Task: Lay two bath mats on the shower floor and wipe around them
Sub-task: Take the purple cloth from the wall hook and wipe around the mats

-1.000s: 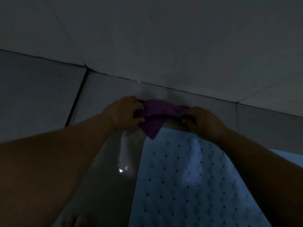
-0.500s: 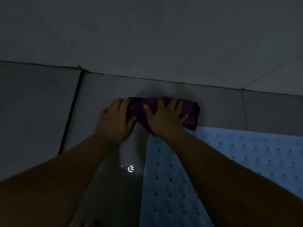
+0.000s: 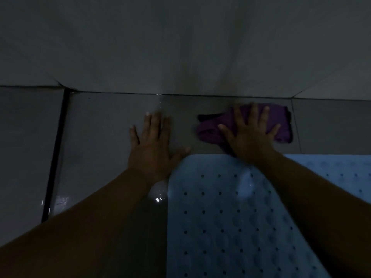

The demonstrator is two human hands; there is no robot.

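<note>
Pressing purple cloth point(image 3: 281, 121) flat — right hand point(image 3: 249, 137); left hand point(image 3: 152, 145) on floor point(image 3: 104, 125).

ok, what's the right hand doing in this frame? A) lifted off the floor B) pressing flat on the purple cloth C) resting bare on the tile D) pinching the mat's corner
B: the right hand lies with fingers spread on the crumpled purple cloth, on the grey floor tile just beyond the pale blue perforated bath mat.

No text, label, brand, number or sign can be read anywhere here.
</note>
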